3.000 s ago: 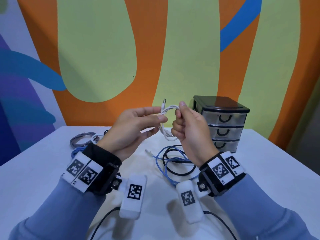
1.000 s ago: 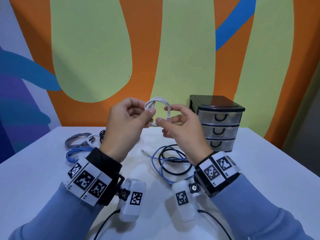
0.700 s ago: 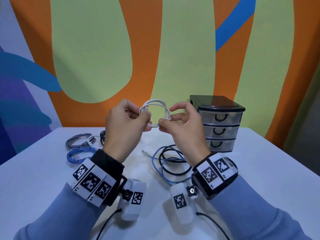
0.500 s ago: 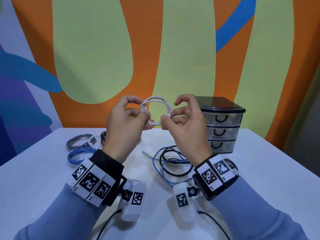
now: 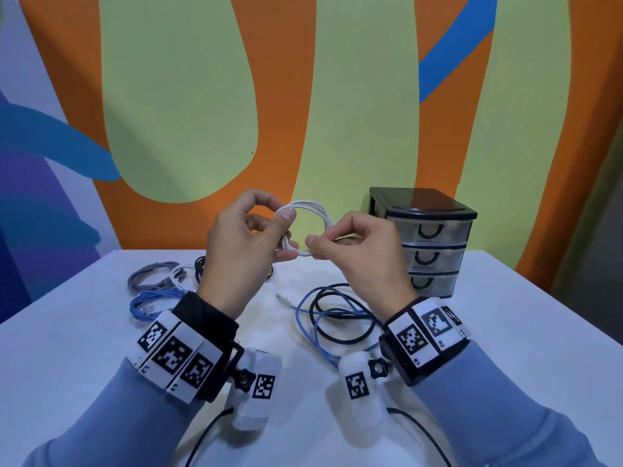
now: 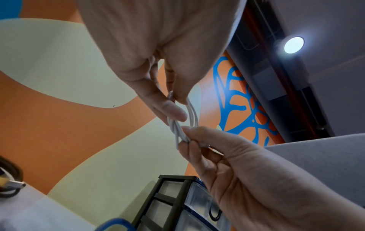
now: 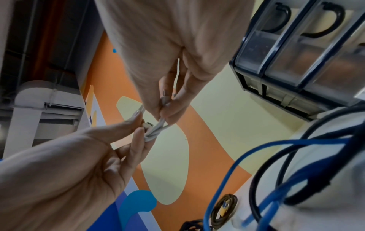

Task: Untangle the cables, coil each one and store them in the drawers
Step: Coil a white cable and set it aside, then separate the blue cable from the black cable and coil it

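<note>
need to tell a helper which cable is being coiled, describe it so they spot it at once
Above the white table, left of the black drawer unit, both hands hold a small white cable coil in the air. It is the only cable off the table; the others lie on it.

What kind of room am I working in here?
Probably an indoor studio or office space: a white table against a painted mural wall, a small drawer unit, and exposed ceiling with a round lamp.
</note>
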`<state>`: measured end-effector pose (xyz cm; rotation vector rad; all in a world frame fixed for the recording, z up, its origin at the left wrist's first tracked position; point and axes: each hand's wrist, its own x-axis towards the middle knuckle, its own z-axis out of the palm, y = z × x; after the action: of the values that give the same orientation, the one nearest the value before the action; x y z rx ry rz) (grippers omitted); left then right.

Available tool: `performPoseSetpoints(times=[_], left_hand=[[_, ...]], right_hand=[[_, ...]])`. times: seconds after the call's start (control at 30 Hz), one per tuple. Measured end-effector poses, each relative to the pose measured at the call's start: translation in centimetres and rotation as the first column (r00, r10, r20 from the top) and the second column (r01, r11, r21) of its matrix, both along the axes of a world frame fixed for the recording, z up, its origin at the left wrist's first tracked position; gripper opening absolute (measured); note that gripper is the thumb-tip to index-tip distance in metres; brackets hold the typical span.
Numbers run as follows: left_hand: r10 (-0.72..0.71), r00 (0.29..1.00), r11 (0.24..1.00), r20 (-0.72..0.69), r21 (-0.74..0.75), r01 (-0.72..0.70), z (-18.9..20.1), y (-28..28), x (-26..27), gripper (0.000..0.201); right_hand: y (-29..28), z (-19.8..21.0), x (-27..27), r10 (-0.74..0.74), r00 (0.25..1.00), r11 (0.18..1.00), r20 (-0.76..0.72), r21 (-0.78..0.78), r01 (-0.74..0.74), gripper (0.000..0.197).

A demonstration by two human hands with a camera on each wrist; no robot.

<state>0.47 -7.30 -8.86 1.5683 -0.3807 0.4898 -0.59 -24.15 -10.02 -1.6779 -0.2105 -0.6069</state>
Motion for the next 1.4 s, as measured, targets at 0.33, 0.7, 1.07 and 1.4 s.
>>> performPoseSetpoints(times=[0.33, 0.7, 1.07, 1.4], left_hand=[[-0.064, 0.980, 0.951, -0.186, -0.311, 0.003, 0.0, -0.1, 0.8, 0.010], [-0.097, 0.995, 0.990, 0.011, 0.107, 0.096, 0.7, 1.3, 0.4, 0.019], [0.129, 0.991, 0.910, -0.019, 0.400, -0.111, 0.4, 6.2, 3.4, 0.010], [0.358, 0.913, 0.543, -0.195, 0.839, -0.033, -1.7, 7.7, 5.1, 0.017]], right_hand=[[1.1, -0.4, -0.1, 0.090, 0.988, 0.991, 0.126, 0.083, -0.101, 0.023], [-0.2, 0.3, 0.2, 0.059, 0.995, 0.984, 0.081, 0.163, -0.072, 0.014], [-5.0, -0.5, 1.7, 0.026, 0.956, 0.876, -0.294, -0.454, -0.163, 0.034], [-7.5, -2.5, 2.5, -0.047, 0.871, 0.689, -0.490, -0.647, -0.327, 0.010]])
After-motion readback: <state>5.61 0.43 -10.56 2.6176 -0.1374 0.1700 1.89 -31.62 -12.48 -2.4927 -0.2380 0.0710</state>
